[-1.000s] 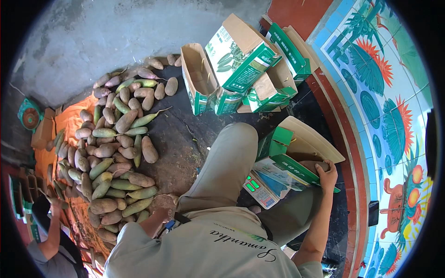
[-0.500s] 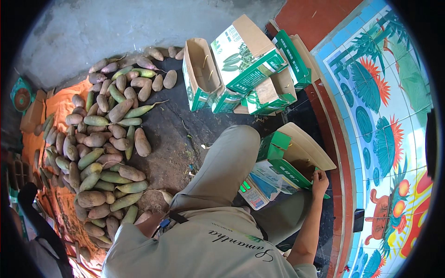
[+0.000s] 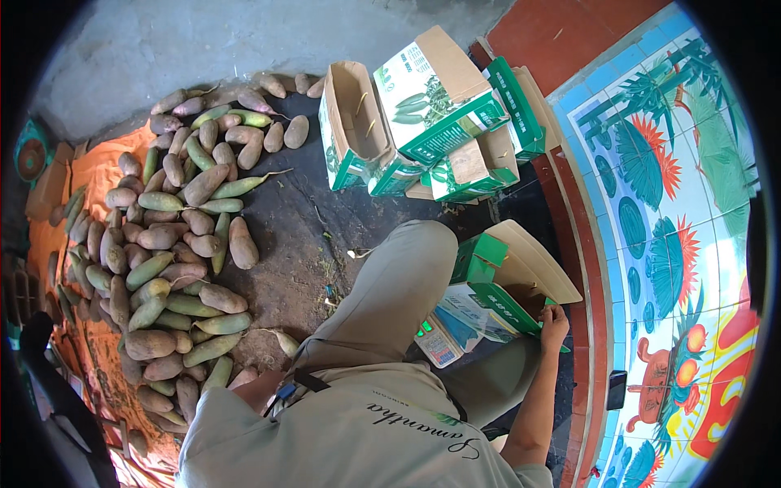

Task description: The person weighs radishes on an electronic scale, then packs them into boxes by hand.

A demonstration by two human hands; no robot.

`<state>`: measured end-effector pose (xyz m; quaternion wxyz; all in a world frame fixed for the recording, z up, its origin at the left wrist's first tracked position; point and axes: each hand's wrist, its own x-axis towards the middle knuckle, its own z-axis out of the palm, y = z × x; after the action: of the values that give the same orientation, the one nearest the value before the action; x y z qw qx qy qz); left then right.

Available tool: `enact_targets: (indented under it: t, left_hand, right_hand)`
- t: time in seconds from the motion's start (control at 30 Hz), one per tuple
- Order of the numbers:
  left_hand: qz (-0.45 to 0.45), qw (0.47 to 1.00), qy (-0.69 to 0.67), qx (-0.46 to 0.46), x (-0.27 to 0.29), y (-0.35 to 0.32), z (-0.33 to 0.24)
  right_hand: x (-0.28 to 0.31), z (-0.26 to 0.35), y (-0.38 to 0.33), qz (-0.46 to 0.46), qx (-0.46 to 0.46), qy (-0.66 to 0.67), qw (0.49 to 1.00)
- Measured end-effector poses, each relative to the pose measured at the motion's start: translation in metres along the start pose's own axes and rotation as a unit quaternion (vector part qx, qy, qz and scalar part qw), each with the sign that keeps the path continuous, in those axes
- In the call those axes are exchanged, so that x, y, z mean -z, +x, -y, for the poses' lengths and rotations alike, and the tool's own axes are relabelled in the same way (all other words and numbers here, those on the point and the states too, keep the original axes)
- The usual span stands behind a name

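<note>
At the near edge of an open green-and-white cardboard box [image 3: 488, 305], my right hand [image 3: 555, 325] pinches its green rim with bent fingers. The box's tall brown flap [image 3: 533, 256] stands up on the far right side. Beneath the box's near left corner is a digital scale [image 3: 438, 342] with a lit green display. Only a bit of my left forearm [image 3: 260, 389] shows beside my sleeve; the left hand itself is hidden. Close to that forearm lies the big pile of radishes [image 3: 203, 185], with green and brownish skins.
Several more green-and-white cardboard boxes [image 3: 443, 114] stand grouped at the back, some open. Orange sheeting [image 3: 89, 175] lies under the pile's left side. A low red-brown ledge [image 3: 582, 325] and a painted tile wall [image 3: 651, 203] run along the right. My bent knee [image 3: 419, 248] rises mid-view.
The view has shifted slightly. My right hand stays at the box's near rim, its fingers a little more drawn together. The box and the pile look otherwise the same.
</note>
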<state>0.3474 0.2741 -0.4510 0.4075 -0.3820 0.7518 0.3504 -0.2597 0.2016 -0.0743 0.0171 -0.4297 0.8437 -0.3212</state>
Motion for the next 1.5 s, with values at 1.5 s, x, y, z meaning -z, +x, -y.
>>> enact_targets:
  t: [1.5]
  left_hand:
    - [-0.422, 0.512, -0.707, -0.245, 0.392, -0.209, -0.034]
  right_hand:
    - [0.007, 0.080, -0.027, -0.098, 0.145, -0.095, 0.980]
